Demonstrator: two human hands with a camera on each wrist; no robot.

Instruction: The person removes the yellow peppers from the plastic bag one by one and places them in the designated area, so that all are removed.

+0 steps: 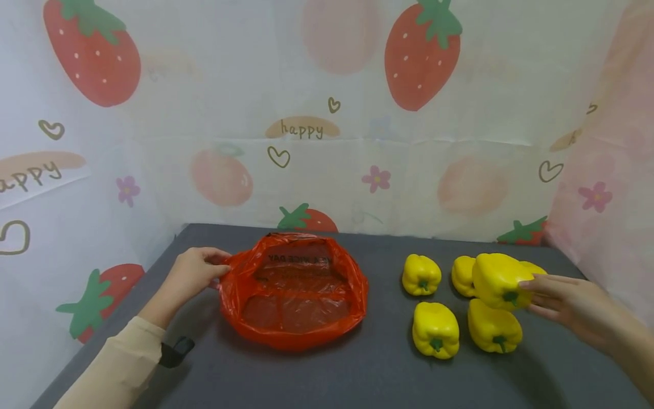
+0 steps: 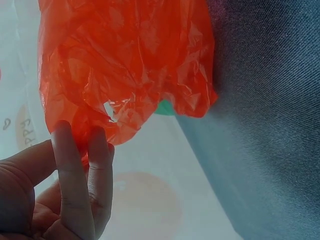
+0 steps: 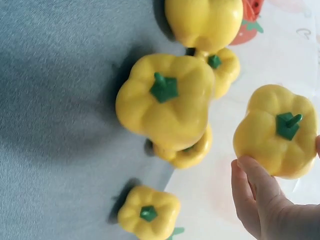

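Observation:
A red plastic bag [image 1: 232, 307] stands on the table with its mouth held wide; dark printed lettering shows on its inner far wall. My left hand [image 1: 196, 270] pinches the left edge of the bag between thumb and fingers, and in the left wrist view the red film [image 2: 125, 45] hangs from those fingertips. On the right, my right hand [image 1: 582, 307] grips a yellow bell pepper [image 1: 495, 278] by its side, raised above the others. In the right wrist view this pepper [image 3: 275, 132] shows its green stem. Several more yellow bell peppers [image 1: 436, 330] lie beneath and beside it.
A dark grey table [image 1: 378, 369] carries everything. White sheeting printed with strawberries [image 1: 424, 57] walls the back and both sides. A black strap [image 1: 176, 351] sits at the left sleeve's cuff [image 1: 135, 346].

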